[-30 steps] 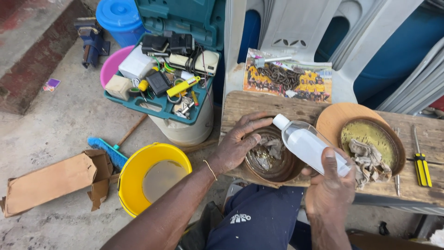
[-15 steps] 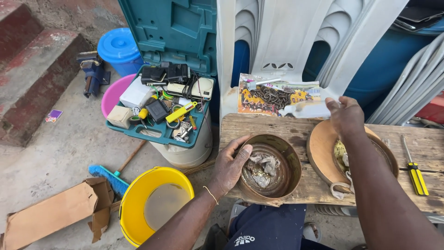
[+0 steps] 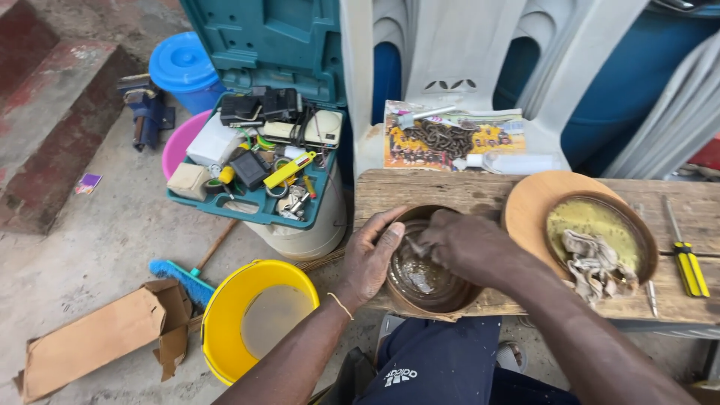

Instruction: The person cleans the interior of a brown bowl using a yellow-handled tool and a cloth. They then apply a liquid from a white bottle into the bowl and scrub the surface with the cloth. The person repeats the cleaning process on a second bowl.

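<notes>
Our left hand (image 3: 373,259) open, cupping bowl (image 3: 427,289) rim; our right hand (image 3: 469,244) closed, pinching cloth (image 3: 415,247) inside bowl.

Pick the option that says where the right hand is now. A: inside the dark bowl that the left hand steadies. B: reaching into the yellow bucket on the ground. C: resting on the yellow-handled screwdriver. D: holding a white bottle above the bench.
A: the right hand presses a small rag down inside the dark bowl, while the left hand cups the bowl's rim on the wooden bench.
</notes>
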